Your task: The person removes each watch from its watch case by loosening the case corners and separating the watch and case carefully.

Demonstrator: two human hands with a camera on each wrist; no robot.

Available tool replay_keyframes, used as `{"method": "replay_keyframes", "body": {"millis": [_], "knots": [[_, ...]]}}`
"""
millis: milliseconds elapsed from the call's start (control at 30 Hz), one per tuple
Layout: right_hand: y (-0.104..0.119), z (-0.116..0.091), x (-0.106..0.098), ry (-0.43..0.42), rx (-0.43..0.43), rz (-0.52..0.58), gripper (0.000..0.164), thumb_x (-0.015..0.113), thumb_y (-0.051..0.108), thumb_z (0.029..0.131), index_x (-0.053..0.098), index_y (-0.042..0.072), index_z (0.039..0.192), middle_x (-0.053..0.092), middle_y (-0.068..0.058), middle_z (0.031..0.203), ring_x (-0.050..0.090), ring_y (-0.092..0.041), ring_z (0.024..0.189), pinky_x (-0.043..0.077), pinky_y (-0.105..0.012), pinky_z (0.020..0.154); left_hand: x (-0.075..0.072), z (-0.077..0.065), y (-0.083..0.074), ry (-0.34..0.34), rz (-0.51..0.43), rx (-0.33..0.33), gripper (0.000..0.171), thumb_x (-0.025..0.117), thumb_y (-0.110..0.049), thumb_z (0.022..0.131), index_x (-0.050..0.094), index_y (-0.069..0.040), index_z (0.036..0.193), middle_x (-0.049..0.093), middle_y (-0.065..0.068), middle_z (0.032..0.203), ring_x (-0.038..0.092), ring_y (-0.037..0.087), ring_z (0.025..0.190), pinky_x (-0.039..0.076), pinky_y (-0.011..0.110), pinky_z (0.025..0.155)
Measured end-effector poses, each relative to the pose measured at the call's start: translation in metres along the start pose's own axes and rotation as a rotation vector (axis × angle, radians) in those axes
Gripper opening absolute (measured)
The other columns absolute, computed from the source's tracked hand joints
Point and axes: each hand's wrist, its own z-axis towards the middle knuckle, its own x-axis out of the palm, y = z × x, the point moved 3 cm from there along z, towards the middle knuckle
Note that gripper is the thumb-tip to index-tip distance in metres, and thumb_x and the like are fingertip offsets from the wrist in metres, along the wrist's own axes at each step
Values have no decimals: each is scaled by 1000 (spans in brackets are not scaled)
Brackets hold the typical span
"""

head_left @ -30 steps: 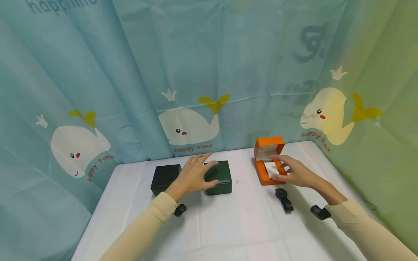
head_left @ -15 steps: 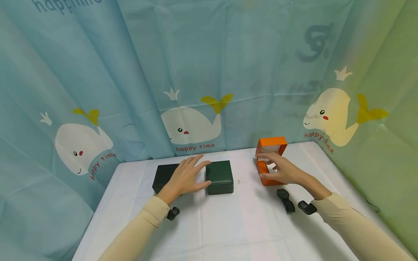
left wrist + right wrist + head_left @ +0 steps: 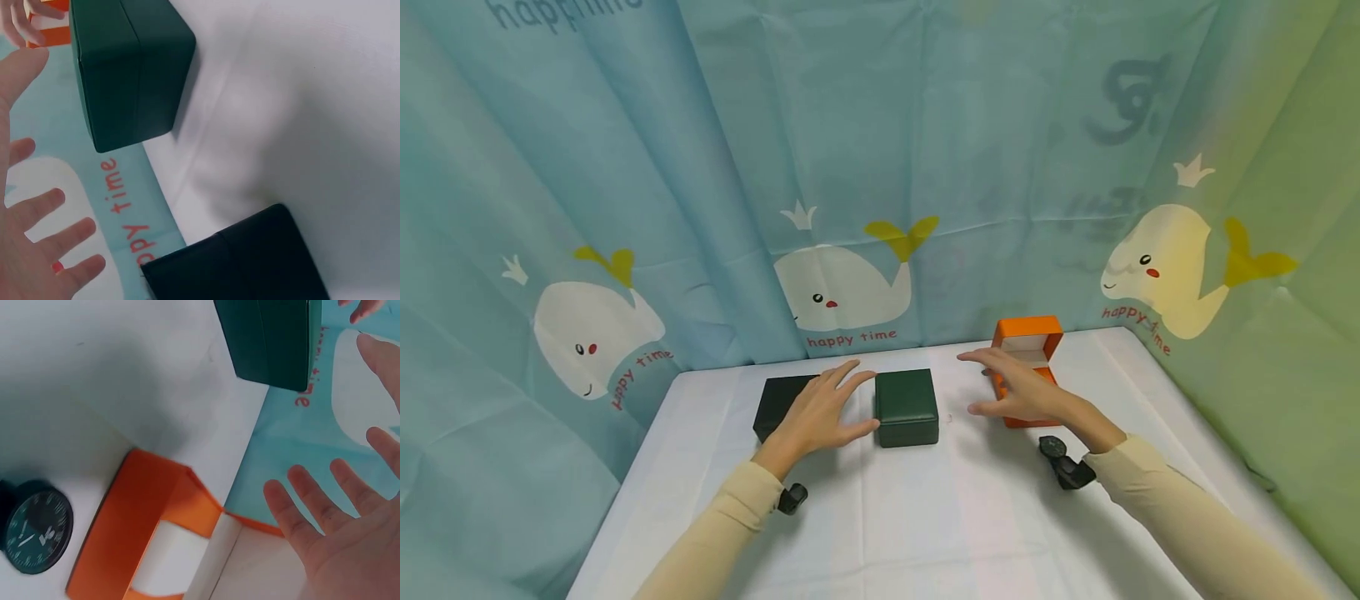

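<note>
A closed dark green box point(image 3: 907, 404) stands mid-table between my two hands. My left hand point(image 3: 815, 417) hovers just left of it, fingers spread, partly covering a closed black box point(image 3: 778, 400). To the right of the green box, my right hand point(image 3: 1021, 390) is held in the air with its fingers apart, holding nothing. Behind it, an orange box point(image 3: 1028, 329) has its lid raised; a white cushion point(image 3: 172, 557) shows inside in the right wrist view. A black wristwatch point(image 3: 1054, 448) lies in front of the orange box, its dial point(image 3: 39, 531) facing up.
A white cloth covers the table point(image 3: 925, 517). Blue curtain point(image 3: 970, 167) with printed whales hangs along the back edge, and a green one point(image 3: 1300, 400) is at the right. A small black wrist camera point(image 3: 792, 498) sits under my left wrist.
My right hand has moved left, away from over the orange box toward the green one. My left hand has drawn slightly left and back off the green box. The boxes have stayed put.
</note>
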Motion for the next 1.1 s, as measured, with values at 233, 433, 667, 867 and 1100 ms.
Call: {"method": "replay_keyframes", "body": {"millis": [233, 433, 667, 867, 1100], "knots": [[6, 11, 8, 84, 16, 36, 82, 84, 34, 87, 42, 16, 155, 41, -14, 154, 57, -36, 122, 52, -59, 94, 8, -4, 0, 27, -135, -49, 89, 76, -59, 85, 41, -22, 158, 39, 14, 160, 48, 43, 137, 36, 64, 111], [7, 20, 21, 122, 20, 67, 87, 85, 37, 86, 38, 18, 157, 36, -14, 157, 53, -42, 126, 51, -62, 93, 23, -7, 0, 62, -274, -133, 97, 80, -58, 82, 37, -19, 159, 38, 12, 162, 41, 36, 145, 33, 61, 115], [7, 27, 36, 123, 30, 88, 89, 86, 38, 84, 39, 20, 158, 34, -17, 158, 51, -45, 128, 50, -61, 94, 37, -4, -3, 47, -354, -176, 103, 84, -58, 78, 36, -17, 159, 40, 5, 161, 43, 32, 143, 36, 56, 114], [5, 33, 45, 121, 22, 93, 89, 86, 37, 84, 39, 19, 157, 33, -17, 158, 50, -45, 128, 50, -62, 95, 45, -1, -6, 53, -427, -218, 111, 88, -55, 75, 30, -17, 161, 41, 10, 159, 45, 34, 140, 39, 57, 111], [8, 40, 51, 141, -1, 134, 91, 88, 35, 83, 39, 18, 157, 31, -16, 159, 43, -46, 134, 48, -63, 95, 58, -4, -3, 54, -492, -288, 116, 92, -50, 72, 27, -19, 163, 42, 14, 159, 43, 41, 140, 39, 62, 110]]}}
